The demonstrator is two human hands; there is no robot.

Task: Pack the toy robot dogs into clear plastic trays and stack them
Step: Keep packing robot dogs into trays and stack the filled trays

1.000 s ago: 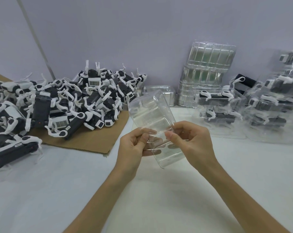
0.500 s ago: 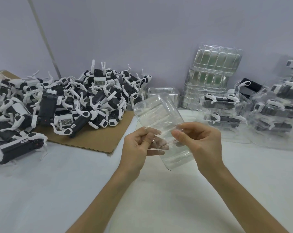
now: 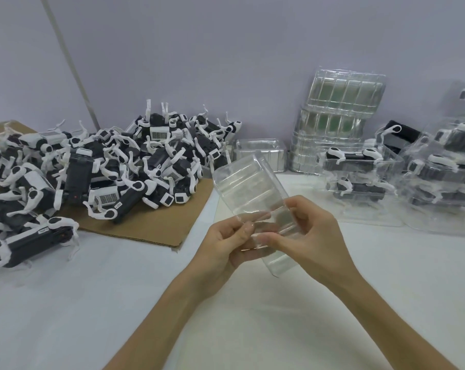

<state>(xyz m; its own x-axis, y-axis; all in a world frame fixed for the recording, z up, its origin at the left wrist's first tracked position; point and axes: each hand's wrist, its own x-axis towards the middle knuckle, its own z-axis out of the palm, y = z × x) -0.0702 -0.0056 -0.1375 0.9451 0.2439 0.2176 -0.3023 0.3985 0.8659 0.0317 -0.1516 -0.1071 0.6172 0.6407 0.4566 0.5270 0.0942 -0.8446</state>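
Holding one clear plastic tray [image 3: 248, 193] tilted above the tabletop [image 3: 92, 303], I note left grip [image 3: 223, 247] and right grip [image 3: 308, 236] both closed, pinching its near end.

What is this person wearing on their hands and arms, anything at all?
Nothing visible. The left hand and right hand are bare: no gloves, rings or tape. The forearms show no sleeves, watch or bracelet up to the picture's edge.
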